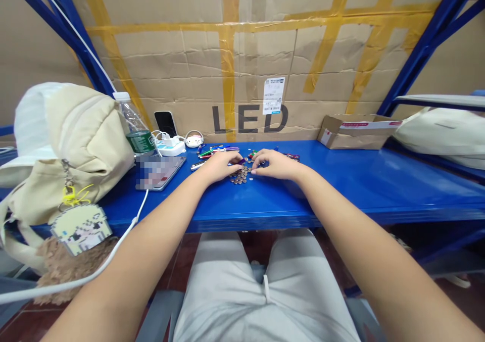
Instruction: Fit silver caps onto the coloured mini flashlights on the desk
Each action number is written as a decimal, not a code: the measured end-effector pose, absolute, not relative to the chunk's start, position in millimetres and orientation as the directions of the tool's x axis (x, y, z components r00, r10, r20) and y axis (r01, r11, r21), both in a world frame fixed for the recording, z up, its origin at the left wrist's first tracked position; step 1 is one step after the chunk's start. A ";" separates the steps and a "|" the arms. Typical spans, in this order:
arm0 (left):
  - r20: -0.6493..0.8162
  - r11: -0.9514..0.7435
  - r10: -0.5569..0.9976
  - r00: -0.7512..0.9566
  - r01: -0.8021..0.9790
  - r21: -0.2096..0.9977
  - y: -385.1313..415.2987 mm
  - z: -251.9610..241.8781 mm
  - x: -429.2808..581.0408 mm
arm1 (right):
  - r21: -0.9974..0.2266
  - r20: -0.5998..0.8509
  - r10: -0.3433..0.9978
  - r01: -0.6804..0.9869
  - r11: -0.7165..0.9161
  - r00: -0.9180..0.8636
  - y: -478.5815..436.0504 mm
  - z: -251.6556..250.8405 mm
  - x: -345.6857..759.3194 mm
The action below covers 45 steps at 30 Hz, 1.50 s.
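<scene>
On the blue tabletop lies a cluster of small, round, bronze-coloured discs, most of them side by side. My left hand is at the cluster's left, its fingers and thumb curled about a small dark purple piece whose kind is too small to tell. Over the right side of the discs, my right hand is bent, with thumb and forefinger close together; what they hold, if anything, cannot be made out. One pale disc sits apart, just below the right fingertips. Several coloured pens lie behind my left hand.
Left on the blue table are a tablet-like device, a bottle, a power strip, a phone and a cream bag. A white cable crosses the front edge. An open cardboard box stands back right.
</scene>
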<state>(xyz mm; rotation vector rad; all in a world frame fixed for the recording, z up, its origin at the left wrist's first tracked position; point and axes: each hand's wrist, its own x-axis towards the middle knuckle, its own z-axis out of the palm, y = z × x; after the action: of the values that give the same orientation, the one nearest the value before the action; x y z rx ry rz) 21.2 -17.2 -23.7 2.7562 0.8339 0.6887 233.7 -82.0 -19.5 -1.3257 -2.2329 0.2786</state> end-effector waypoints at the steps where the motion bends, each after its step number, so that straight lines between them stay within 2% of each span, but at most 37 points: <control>1: 0.382 -0.828 0.559 0.736 0.478 0.292 -17.0 -23.3 21.2 | -0.408 0.302 0.852 0.749 0.522 -0.429 -80.8 -21.4 232.6; 5: 0.383 -0.829 0.557 0.737 0.468 0.305 -16.8 -23.0 21.2 | -0.376 0.224 0.829 0.739 0.559 -0.513 -75.4 -27.1 230.1; 11: 0.379 -0.825 0.562 0.735 0.469 0.314 -18.7 -23.1 21.2 | -0.355 0.184 0.842 0.765 0.538 -0.507 -76.4 -24.5 226.0; 17: 0.379 -0.826 0.561 0.736 0.468 0.314 -19.5 -22.6 21.4 | -0.303 0.229 0.884 0.833 0.463 -0.408 -75.7 -26.1 229.2; 30: 0.381 -0.827 0.561 0.735 0.476 0.300 -18.2 -23.5 21.0 | -0.260 0.273 0.890 0.863 0.433 -0.365 -71.0 -32.2 235.3; 41: 0.384 -0.828 0.560 0.734 0.474 0.301 -18.5 -24.0 20.8 | -0.246 0.285 0.899 0.881 0.405 -0.333 -70.9 -34.0 238.2; 45: 0.379 -0.822 0.567 0.731 0.476 0.311 -18.9 -23.1 21.0 | -0.295 0.296 0.881 0.842 0.451 -0.368 -74.5 -28.9 242.3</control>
<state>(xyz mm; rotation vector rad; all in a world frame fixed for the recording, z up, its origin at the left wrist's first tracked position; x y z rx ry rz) 21.0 -18.9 -23.1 2.7405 0.8351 0.6935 242.3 -74.5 -28.9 -1.4521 -2.2979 0.1304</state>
